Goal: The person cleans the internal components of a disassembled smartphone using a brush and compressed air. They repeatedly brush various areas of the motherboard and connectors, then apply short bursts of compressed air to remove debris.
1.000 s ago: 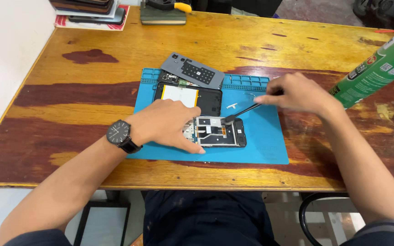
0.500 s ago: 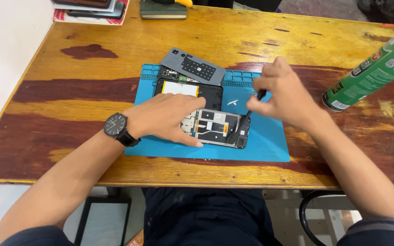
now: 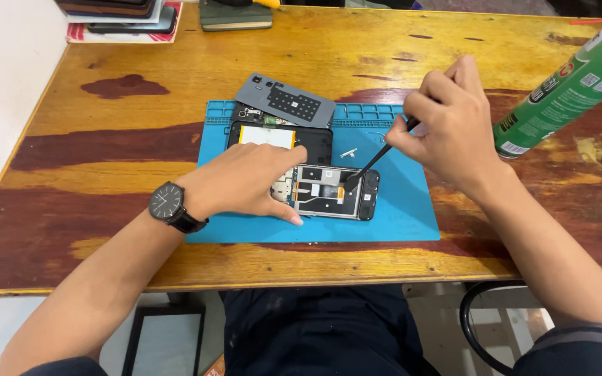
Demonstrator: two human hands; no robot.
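Wooden and streaked red and yellow, the worn tabletop [image 3: 106, 90] carries a blue silicone repair mat [image 3: 405, 209] at its middle. On the mat's left part the left hand [image 3: 245, 182], a black round wristwatch [image 3: 168, 205] on its wrist, presses flat with fingers spread on the opened black phone body [image 3: 336, 191], as half a second earlier. To the right, the right hand [image 3: 447, 125] has lifted and turned; its fingers pinch a thin black pry tool [image 3: 377, 157], whose tip now meets the phone's right end instead of hovering off it. Far right lies a green spray can [image 3: 566, 87].
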